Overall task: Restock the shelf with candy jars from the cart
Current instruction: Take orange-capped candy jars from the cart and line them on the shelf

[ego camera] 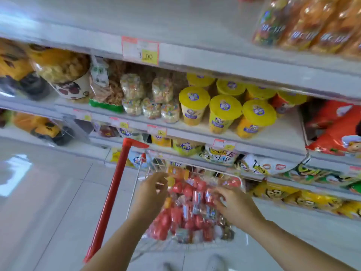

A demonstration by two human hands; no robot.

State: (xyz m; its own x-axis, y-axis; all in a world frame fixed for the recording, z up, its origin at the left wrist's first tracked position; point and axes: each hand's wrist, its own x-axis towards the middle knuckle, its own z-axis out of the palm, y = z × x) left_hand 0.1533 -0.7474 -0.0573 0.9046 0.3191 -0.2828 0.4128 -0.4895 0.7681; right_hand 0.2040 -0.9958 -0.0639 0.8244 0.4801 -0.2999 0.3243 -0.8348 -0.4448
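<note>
Store shelving [244, 132] filled my view. Both hands, left [151, 194] and right [235, 207], spread-fingered and apart, touched red-filled candy jars [187, 210] inside the wire cart [136, 194]; whether either gripped, I couldn't tell. Yellow-lidded tubs [224, 112] stood farther off.

Glossy plastic and thin wire in a shop aisle.
The cart [148, 173] is thin white wire with a smooth red plastic handle [111, 194]; its sweets [187, 208] sit in shiny clear wrap. Tubs [224, 114] have smooth yellow plastic lids. Floor tiles [48, 192] are glossy; paper price tags [140, 49] look matt.
</note>
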